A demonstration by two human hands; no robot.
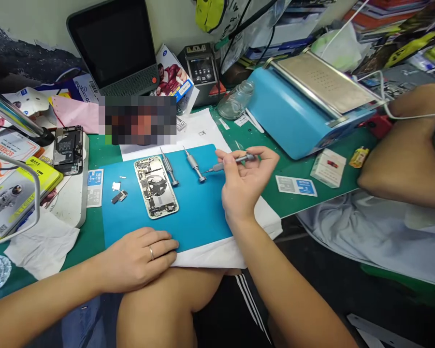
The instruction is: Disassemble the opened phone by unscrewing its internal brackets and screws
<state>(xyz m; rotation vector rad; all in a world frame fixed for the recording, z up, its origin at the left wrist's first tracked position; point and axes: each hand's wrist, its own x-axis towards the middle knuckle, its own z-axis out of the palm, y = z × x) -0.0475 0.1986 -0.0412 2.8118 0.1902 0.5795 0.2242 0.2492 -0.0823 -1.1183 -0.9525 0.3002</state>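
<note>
My right hand (244,181) holds a grey precision screwdriver (224,165) between thumb and fingers, above the right part of the blue mat (199,222). Its thin tip points left, near the cap of another screwdriver (194,166) that lies on the mat. A third screwdriver (169,168) lies against the right edge of an opened phone (156,186), whose inner parts are exposed. My left hand (141,258) rests flat with fingers stretched out at the mat's front edge. Left of the phone lie small metal pieces (119,196).
A blue machine with a metal top plate (311,92) stands at the back right, beside a glass jar (236,99). Another person's arm (402,145) reaches in at the right. A dark screen (112,43) stands behind. Boxes and another opened phone (68,150) crowd the left.
</note>
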